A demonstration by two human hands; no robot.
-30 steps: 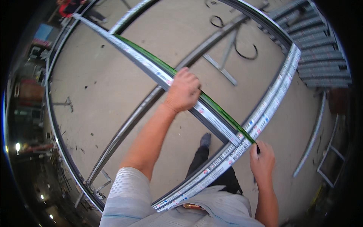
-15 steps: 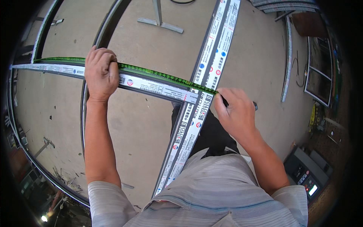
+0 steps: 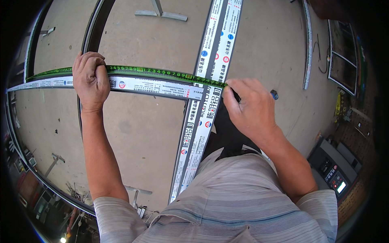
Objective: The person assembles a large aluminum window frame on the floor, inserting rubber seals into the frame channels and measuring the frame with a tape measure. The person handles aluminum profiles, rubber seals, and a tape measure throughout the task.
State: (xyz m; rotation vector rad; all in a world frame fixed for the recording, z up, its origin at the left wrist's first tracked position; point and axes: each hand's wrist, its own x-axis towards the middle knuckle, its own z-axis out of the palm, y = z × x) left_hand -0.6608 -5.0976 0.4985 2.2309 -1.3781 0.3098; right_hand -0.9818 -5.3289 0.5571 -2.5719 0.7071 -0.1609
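Observation:
A green tape measure (image 3: 162, 72) is stretched along the crossbar (image 3: 154, 87) of a metal frame wrapped in printed white film. Its blade stands on edge, bowing slightly above the bar, with the markings facing me. My left hand (image 3: 91, 79) is closed over the blade and the crossbar, near where a dark upright bar (image 3: 92, 32) meets it. At the right end, my right hand (image 3: 251, 101) pinches the tape between thumb and curled fingers, just past the wide film-covered bar (image 3: 208, 101). Something dark shows inside that hand, mostly hidden by the fingers.
A grey metal stand (image 3: 161, 14) is on the floor beyond the frame. To the right are a long white strip (image 3: 306, 44), a leaning framed panel (image 3: 342, 60) and a dark grey machine with a lit display (image 3: 334, 174). Clutter lies at the lower left.
Frame and left hand have shifted left in the picture as the view moved. The tape blade has tipped up, so more of its marked face shows. Both hands keep their holds.

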